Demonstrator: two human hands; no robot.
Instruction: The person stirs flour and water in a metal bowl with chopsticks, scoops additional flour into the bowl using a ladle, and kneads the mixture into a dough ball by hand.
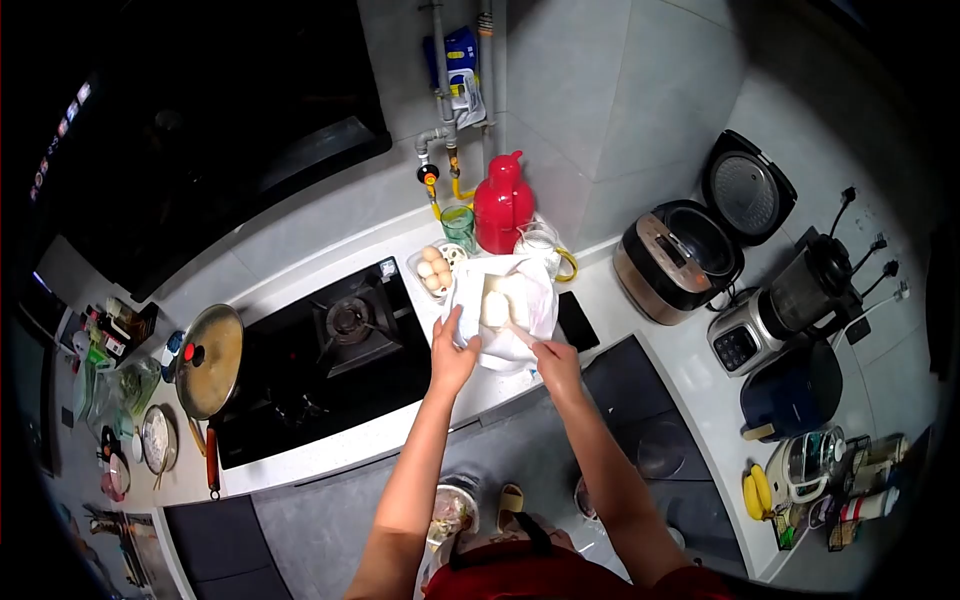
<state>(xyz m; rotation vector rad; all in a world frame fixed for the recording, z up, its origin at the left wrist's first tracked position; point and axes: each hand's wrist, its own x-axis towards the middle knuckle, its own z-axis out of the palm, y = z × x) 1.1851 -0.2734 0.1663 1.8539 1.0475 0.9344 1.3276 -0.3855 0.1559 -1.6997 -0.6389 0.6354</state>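
White bag [540, 300], open-mouthed, pale contents [496, 308], on the surface [690, 385] between gas hob [390, 335] and rice cooker [660, 265]. Left hand [454, 352]: partly curled, holding the bag's left edge. Right hand [557, 362]: closed around a slim handle [521, 334], apparently a scoop's, pointing into the bag. Red vacuum jug [503, 205] behind.

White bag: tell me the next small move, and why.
I'd probably ease the right hand up slowly and level: it seems to grip a pale handle reaching into the open white bag, a white heap appears at its end, and the left hand holds the bag's left edge.
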